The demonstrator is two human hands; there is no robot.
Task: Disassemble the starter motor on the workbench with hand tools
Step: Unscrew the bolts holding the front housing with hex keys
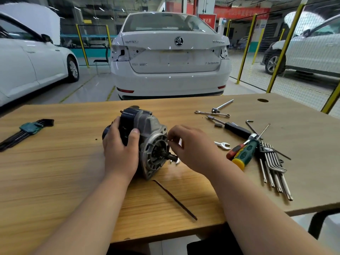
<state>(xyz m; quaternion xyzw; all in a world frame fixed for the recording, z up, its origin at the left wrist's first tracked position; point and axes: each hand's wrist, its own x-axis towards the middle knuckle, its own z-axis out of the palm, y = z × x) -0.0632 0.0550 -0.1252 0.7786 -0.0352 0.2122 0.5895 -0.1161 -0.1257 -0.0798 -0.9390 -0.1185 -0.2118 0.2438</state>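
Observation:
The starter motor (147, 133) lies on its side in the middle of the wooden workbench (55, 172), its grey nose housing and pinion shaft facing me. My left hand (120, 150) wraps around its dark body and holds it steady. My right hand (189, 148) is at the housing's right rim, fingertips pinched together against the flange edge. Whether they hold a small part is not visible. A silvery object partly shows under the right hand.
A thin dark hex key (174, 199) lies in front of the motor. Right: green-yellow screwdriver (242, 151), Torx key set (274, 168), small open wrench (222, 145), black-handled driver (231, 127), combination wrench (211, 113), T-bar (222, 105). Left: hex key set (25, 132). White car (171, 56) beyond the bench.

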